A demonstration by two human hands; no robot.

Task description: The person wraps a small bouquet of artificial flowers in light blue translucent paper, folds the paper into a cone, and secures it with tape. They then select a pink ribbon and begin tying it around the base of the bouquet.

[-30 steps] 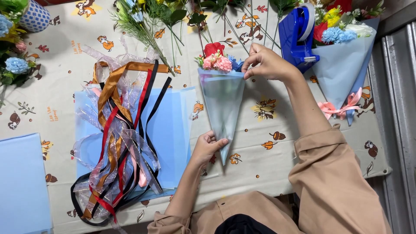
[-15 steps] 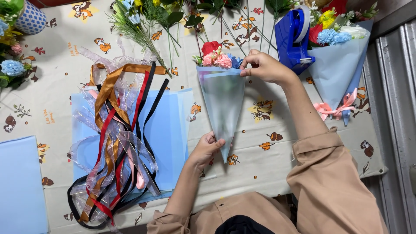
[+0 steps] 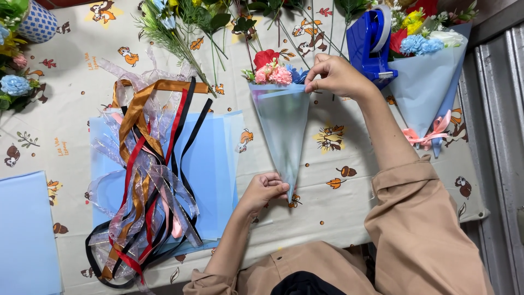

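Observation:
A cone-shaped bouquet in pale blue wrapping lies on the table, pink and red flowers showing at its wide top. My left hand grips the cone's narrow tip near the table's front edge. My right hand pinches the wrapping's upper right rim, beside the flowers. Both sleeves are tan.
A blue tape dispenser stands just behind my right hand. A finished bouquet with a pink bow lies at the right. A pile of ribbons rests on blue paper sheets at left. Loose stems lie along the back.
The two hands and the cone have barely shifted; my right hand keeps its pinch at the wrapping's top rim.

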